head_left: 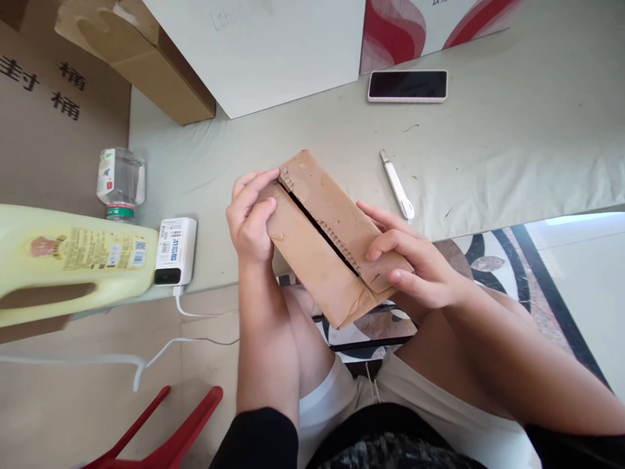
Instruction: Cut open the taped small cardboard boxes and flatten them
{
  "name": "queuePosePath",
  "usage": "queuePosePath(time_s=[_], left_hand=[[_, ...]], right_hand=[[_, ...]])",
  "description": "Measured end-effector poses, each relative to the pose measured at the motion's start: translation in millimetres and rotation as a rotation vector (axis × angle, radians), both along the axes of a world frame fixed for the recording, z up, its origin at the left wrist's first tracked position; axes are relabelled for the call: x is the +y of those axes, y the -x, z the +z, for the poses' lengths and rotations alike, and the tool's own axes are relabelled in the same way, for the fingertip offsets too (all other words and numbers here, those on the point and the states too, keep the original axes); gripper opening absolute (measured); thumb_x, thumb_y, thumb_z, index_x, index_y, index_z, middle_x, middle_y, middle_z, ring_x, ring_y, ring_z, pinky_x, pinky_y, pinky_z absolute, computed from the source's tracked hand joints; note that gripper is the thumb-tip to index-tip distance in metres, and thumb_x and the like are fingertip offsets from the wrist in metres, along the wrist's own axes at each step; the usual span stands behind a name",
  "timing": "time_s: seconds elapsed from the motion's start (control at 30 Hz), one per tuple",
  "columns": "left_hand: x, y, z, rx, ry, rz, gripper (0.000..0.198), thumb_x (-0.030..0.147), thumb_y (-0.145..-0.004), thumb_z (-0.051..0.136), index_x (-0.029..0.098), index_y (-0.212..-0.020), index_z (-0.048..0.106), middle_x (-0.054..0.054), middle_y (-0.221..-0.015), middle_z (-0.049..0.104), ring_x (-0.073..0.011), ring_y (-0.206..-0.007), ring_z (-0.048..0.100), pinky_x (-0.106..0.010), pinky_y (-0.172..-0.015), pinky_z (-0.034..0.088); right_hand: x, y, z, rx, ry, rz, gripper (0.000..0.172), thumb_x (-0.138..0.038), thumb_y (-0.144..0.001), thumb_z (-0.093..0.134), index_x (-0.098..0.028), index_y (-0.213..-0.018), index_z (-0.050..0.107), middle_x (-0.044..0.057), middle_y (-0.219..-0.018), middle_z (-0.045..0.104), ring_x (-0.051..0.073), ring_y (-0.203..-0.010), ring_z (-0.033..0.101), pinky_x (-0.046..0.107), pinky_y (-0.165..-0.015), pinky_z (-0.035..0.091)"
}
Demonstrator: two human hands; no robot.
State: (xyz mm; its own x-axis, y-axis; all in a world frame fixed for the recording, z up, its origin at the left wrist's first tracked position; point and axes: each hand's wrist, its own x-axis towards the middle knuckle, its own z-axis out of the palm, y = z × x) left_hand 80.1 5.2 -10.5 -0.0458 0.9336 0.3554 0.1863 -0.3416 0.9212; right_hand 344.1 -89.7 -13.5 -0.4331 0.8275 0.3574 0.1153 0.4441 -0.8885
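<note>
A small brown cardboard box [312, 254] is held up, tilted, between both my hands above my lap. Along its top runs a dark slit where two flaps meet, with rough, torn edges. My left hand [254, 215] grips the far left end, thumb on the top face. At the near right end, my right hand [415, 257] has its fingers and thumb on the top and side. Behind the box, to the right, a white utility knife [397, 185] lies on the cloth-covered surface. The underside of the box is hidden.
A phone [407, 86] lies farther back, near a large white box [273, 52] and a red-and-white box [400, 29]. To the left are a clear bottle [122, 179], a white power bank [176, 251] with a cable, and a yellow jug [73, 260]. A red stool [161, 436] stands below.
</note>
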Motion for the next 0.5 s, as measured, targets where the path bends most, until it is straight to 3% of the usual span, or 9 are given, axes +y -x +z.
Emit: queuePosePath(time_s=[0.17,0.33,0.5], left_hand=[[-1,-5,3.4,-0.029,0.018,0.065,0.032,0.03,-0.071,0.065,0.027,-0.098,0.081,-0.003,-0.114,0.071,-0.0306,-0.125,0.06,-0.049,-0.117,0.042],[-5,-5,7.8,-0.015,-0.001,0.073,0.031,0.027,-0.071,0.064,0.028,-0.095,0.083,-0.005,-0.099,0.068,-0.0274,-0.11,0.062,-0.046,-0.111,0.046],[-9,4,8.5,-0.017,-0.042,0.069,0.025,0.025,-0.072,0.066,0.028,-0.09,0.084,-0.006,-0.084,0.062,-0.0245,-0.092,0.063,-0.044,-0.102,0.05]], right_hand=[[-1,-3,1.9,0.005,-0.013,-0.034,0.019,-0.041,-0.093,0.065,-0.028,-0.107,0.065,0.007,-0.164,0.045,0.033,-0.147,0.05,0.055,-0.118,0.045],[-2,-3,0.9,-0.001,0.02,-0.046,0.052,-0.04,-0.097,0.059,-0.033,-0.147,0.048,0.008,-0.165,0.043,0.029,-0.153,0.042,0.055,-0.121,0.042],[1,-7,3.2,-0.044,0.025,0.017,0.049,-0.043,-0.097,0.058,-0.032,-0.145,0.056,0.006,-0.164,0.045,0.032,-0.153,0.042,0.055,-0.122,0.041]])
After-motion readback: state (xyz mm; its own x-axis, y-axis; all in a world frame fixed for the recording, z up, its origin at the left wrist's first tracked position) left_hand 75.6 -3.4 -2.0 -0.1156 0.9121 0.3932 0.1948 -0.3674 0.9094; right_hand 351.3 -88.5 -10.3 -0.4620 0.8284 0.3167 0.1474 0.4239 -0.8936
